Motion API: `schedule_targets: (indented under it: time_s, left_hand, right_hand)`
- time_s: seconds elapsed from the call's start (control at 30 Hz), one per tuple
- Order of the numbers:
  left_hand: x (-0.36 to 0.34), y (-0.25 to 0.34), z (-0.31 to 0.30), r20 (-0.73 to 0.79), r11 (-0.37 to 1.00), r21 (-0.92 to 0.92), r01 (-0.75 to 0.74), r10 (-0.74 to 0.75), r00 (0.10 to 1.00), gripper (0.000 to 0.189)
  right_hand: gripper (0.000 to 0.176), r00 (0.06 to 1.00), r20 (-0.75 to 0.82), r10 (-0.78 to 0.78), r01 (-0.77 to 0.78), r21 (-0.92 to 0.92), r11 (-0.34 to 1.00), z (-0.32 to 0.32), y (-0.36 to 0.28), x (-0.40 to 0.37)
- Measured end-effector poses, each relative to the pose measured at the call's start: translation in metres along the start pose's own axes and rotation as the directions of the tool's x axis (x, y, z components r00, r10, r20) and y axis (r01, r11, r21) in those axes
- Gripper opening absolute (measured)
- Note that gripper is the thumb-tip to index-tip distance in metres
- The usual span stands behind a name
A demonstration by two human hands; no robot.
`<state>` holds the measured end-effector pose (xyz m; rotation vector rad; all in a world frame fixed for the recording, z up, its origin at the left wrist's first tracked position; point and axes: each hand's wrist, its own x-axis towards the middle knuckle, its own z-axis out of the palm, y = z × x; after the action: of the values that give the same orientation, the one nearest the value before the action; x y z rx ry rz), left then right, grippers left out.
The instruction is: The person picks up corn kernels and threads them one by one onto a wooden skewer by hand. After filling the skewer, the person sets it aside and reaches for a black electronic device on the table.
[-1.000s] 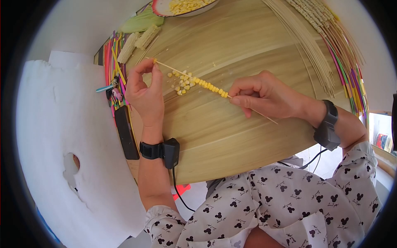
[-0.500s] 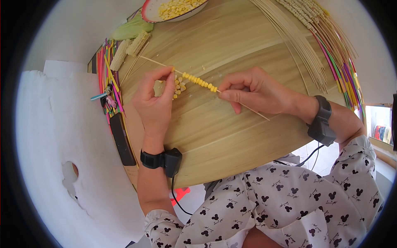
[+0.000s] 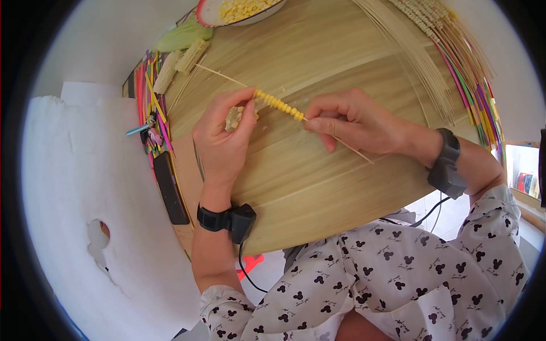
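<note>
Corn kernels [image 3: 278, 104] sat threaded in a row on a thin stick [image 3: 219, 74], held above the wooden table [image 3: 318, 182]. Left hand [image 3: 223, 131] pinched the row's upper end; right hand [image 3: 351, 122] pinched the stick just past the row's lower end.

A black slab [image 3: 172, 188] lies along the left edge of the counter [image 3: 341, 187], near a pink charm [image 3: 154, 137]; two pale cobs [image 3: 192, 57] and a green husk [image 3: 185, 36] lie near its far left corner.

Tiny script [image 3: 402, 325] on printed shirt [image 3: 375, 258], illegible, no readable text
</note>
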<state>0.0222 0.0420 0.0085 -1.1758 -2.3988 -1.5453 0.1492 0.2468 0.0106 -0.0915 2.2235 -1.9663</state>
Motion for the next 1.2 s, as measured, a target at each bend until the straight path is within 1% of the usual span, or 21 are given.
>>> schedule_targets:
  time_s: [0.07,0.13,0.2,0.27,0.3,0.33,0.37,0.43,0.57,0.63,0.67,0.73,0.77,0.83,0.87,0.93,0.97,1.0,1.03,1.07,1.2]
  left_hand:
    - [0.0,0.0,0.002,0.001,1.0,-0.005,-0.013,0.013,1.0,0.017]
    - [0.0,0.0,0.003,-0.004,0.998,0.011,-0.066,0.066,0.998,0.018]
    - [0.001,-0.004,0.002,-0.001,0.997,0.015,-0.071,0.071,0.997,0.019]
    - [0.001,-0.001,-0.004,0.0,0.997,0.021,-0.074,0.074,0.997,0.019]
    - [0.005,0.006,-0.009,-0.036,0.994,0.097,0.058,-0.054,0.998,0.019]
    - [0.006,0.009,-0.013,-0.08,0.968,0.165,0.189,-0.178,0.981,0.019]
    - [0.009,-0.003,-0.019,-0.082,0.968,0.165,0.19,-0.179,0.981,0.019]
    - [0.018,-0.039,-0.038,-0.302,0.994,-0.076,0.079,-0.099,0.948,0.018]
    - [0.021,-0.054,-0.056,-0.345,0.989,-0.037,0.144,-0.148,0.927,0.016]
    - [0.02,-0.056,-0.056,-0.2,0.971,0.026,0.236,-0.226,0.953,0.015]
    - [0.019,-0.055,-0.056,-0.202,0.971,0.026,0.238,-0.228,0.952,0.015]
    - [0.018,-0.051,-0.054,-0.051,0.944,0.086,0.32,-0.316,0.947,0.015]
    - [0.019,-0.047,-0.053,-0.052,0.943,0.086,0.321,-0.318,0.947,0.015]
    - [0.019,-0.04,-0.053,0.061,0.938,0.141,0.316,-0.327,0.943,0.017]
    - [0.018,-0.04,-0.052,0.062,0.938,0.137,0.319,-0.329,0.942,0.017]
    - [0.016,-0.041,-0.049,0.138,0.944,0.134,0.303,-0.32,0.937,0.019]
    - [0.016,-0.041,-0.049,0.137,0.943,0.129,0.306,-0.322,0.937,0.019]
    - [0.016,-0.043,-0.048,0.17,0.946,0.157,0.283,-0.308,0.936,0.018]
    - [0.015,-0.043,-0.048,0.204,0.948,0.186,0.258,-0.294,0.934,0.018]
    - [0.015,-0.043,-0.048,0.203,0.948,0.183,0.26,-0.295,0.934,0.018]
    - [0.015,-0.043,-0.047,0.199,0.954,0.217,0.207,-0.251,0.947,0.014]
  right_hand:
    - [0.017,1.0,0.008,-0.018,0.018,0.009,1.0,-0.001,0.002,-0.001]
    - [0.017,1.0,0.008,-0.017,0.017,-0.003,1.0,-0.001,0.003,-0.001]
    - [0.017,1.0,0.016,-0.021,0.021,-0.015,1.0,0.001,0.005,0.001]
    - [0.021,0.998,-0.034,-0.049,0.051,0.044,0.998,0.003,0.01,0.003]
    - [0.021,0.998,-0.029,-0.05,0.051,0.044,0.998,0.002,0.008,0.003]
    - [0.022,1.0,-0.024,-0.018,0.018,0.039,0.999,0.0,0.004,0.003]
    - [0.022,1.0,-0.018,0.015,-0.014,0.035,0.999,-0.002,0.002,0.003]
    - [0.022,1.0,-0.019,-0.008,0.009,0.023,1.0,-0.002,0.005,0.003]
    - [0.022,0.999,-0.023,-0.038,0.038,0.009,0.999,0.0,0.009,0.005]
    - [0.021,1.0,-0.016,-0.023,0.022,-0.003,1.0,-0.001,0.005,0.005]
    - [0.021,1.0,-0.012,-0.007,0.007,-0.014,1.0,-0.001,0.003,0.005]
    - [0.021,1.0,-0.008,-0.001,0.0,-0.015,1.0,0.0,0.003,0.004]
    - [0.021,1.0,-0.008,0.005,-0.005,-0.015,1.0,0.0,0.003,0.004]
    - [0.021,1.0,-0.006,-0.006,0.006,-0.009,1.0,0.001,0.005,0.004]
    - [0.021,1.0,-0.007,-0.015,0.015,-0.003,1.0,0.001,0.006,0.003]
    - [0.021,1.0,-0.005,0.006,-0.006,-0.019,1.0,0.001,0.001,0.002]
    - [0.021,1.0,-0.002,0.019,-0.019,-0.031,0.999,0.001,-0.001,0.001]
    - [0.021,1.0,0.0,0.024,-0.024,-0.034,0.999,0.001,0.001,0.001]
    - [0.02,1.0,-0.001,-0.006,0.006,-0.035,0.999,0.001,0.004,0.002]
    - [0.02,0.999,-0.003,-0.037,0.037,-0.036,0.999,0.002,0.007,0.003]
    - [0.02,0.999,-0.001,-0.049,0.049,-0.035,0.998,0.002,0.006,0.004]
